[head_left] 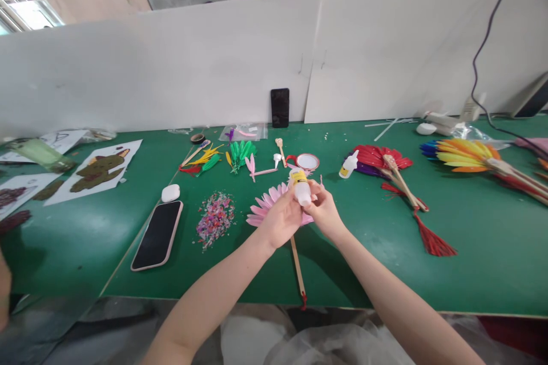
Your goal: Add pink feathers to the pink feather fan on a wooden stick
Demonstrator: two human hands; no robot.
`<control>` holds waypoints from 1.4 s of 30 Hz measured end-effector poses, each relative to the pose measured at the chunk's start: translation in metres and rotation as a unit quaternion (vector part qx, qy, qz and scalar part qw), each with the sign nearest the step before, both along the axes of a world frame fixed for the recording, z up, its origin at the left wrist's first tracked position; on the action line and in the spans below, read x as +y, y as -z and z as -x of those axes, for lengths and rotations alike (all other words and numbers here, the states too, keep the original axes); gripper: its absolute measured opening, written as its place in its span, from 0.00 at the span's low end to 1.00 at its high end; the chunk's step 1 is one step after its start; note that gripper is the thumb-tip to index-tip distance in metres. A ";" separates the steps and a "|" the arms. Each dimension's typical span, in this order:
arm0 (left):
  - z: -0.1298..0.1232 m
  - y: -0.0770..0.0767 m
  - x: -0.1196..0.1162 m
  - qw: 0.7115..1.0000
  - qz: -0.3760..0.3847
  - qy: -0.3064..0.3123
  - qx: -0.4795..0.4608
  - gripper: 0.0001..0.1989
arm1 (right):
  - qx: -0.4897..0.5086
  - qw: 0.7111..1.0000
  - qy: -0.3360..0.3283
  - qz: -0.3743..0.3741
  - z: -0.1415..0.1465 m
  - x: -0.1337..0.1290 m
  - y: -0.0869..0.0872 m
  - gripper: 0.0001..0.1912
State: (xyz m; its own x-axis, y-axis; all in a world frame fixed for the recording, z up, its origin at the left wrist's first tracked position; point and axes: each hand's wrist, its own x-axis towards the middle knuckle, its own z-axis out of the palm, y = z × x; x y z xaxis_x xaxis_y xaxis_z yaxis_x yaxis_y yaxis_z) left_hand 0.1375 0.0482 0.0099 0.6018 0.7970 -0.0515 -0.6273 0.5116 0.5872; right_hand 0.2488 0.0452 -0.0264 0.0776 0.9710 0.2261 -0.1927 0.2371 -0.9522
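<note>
A small white glue bottle (303, 193) with a yellow label is between my two hands, tilted over the table. My left hand (282, 215) closes on its left side, while the fingers of my right hand (324, 208) grip it from the right. Beneath them lies a pink feather fan (259, 214), partly hidden by my hands, its wooden handle (297, 265) pointing toward me. Just beyond are a white nozzle cap (277, 159), a round white lid-like piece with a red rim (308, 161) and loose pink feathers (252, 166).
Left of the fan are a heap of colourful chips (215, 218), a phone (157, 236) and a white earbud case (170, 193). Green feathers (242, 155) lie behind. To the right stand a second glue bottle (349, 165), a red feather fan (383, 155) and a rainbow fan (464, 155).
</note>
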 end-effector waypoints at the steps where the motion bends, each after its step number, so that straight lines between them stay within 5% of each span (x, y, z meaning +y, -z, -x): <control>1: 0.000 0.000 0.000 1.000 0.001 0.000 0.000 0.10 | -0.005 1.000 0.004 -0.003 0.000 0.000 0.001 0.29; 10: -0.007 0.008 -0.003 0.999 -0.001 -0.032 0.017 0.11 | -0.045 0.998 0.042 -0.029 0.003 0.001 0.000 0.28; 18: -0.001 0.002 -0.003 0.999 0.020 -0.011 0.040 0.17 | -0.035 0.998 0.004 -0.048 0.005 -0.001 0.000 0.32; 24: 0.004 -0.001 0.003 0.995 -0.025 -0.075 0.059 0.21 | -0.048 0.997 -0.042 -0.042 -0.001 -0.004 -0.008 0.31; 28: 0.006 0.002 0.008 0.989 -0.049 -0.116 0.070 0.22 | -0.097 0.993 0.010 -0.062 -0.002 -0.007 -0.009 0.26; 33: 0.005 0.001 0.010 0.975 -0.062 -0.190 0.098 0.18 | -0.265 0.944 0.140 -0.141 -0.002 -0.013 -0.011 0.18; 42: 0.003 0.000 0.010 0.966 -0.084 -0.215 0.116 0.19 | -0.412 0.847 0.249 -0.226 -0.001 -0.015 -0.016 0.10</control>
State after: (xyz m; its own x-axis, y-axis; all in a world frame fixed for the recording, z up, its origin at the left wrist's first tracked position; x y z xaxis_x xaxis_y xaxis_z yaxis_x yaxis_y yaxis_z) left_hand 0.1342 0.0585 0.0102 0.2004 0.9797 0.0070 -0.6017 0.1174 0.7900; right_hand 0.2497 0.0302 -0.0099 0.0864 0.6643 0.7424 0.7245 0.4696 -0.5045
